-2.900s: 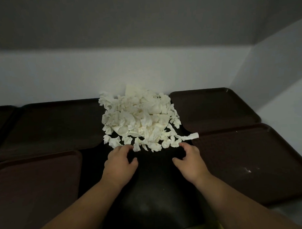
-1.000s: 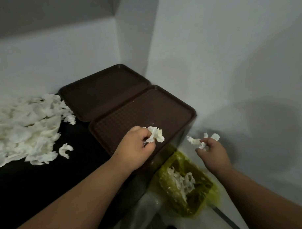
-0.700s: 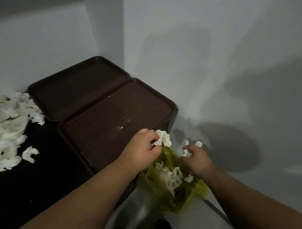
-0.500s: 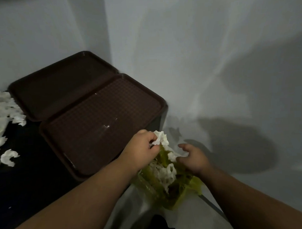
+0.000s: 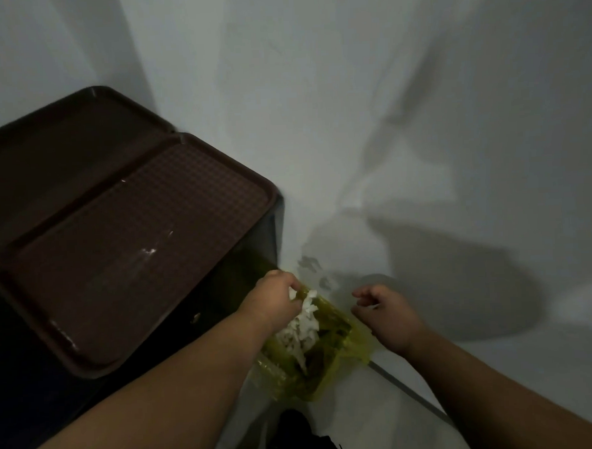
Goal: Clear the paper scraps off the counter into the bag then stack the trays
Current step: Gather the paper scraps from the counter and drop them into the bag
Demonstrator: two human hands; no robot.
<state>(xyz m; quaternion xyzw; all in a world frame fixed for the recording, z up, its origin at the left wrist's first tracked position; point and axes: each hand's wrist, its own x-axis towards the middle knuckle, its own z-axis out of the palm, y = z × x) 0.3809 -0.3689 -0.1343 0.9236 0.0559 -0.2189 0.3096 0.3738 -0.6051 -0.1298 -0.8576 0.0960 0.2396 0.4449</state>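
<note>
Left hand [image 5: 272, 300] pinches white paper scraps [image 5: 293, 294] over the open yellow bag [image 5: 326, 374], which holds more scraps, just right of the near tray [image 5: 137, 230]; right hand [image 5: 388, 313] hovers beside the bag, fingers loosely curled, empty.

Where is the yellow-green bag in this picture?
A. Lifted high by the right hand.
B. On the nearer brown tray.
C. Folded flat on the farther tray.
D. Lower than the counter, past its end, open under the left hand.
D: the yellow-green bag sits open below the end of the counter, white paper scraps inside it, the left hand right over its mouth; the nearer tray and farther tray carry no bag.
</note>
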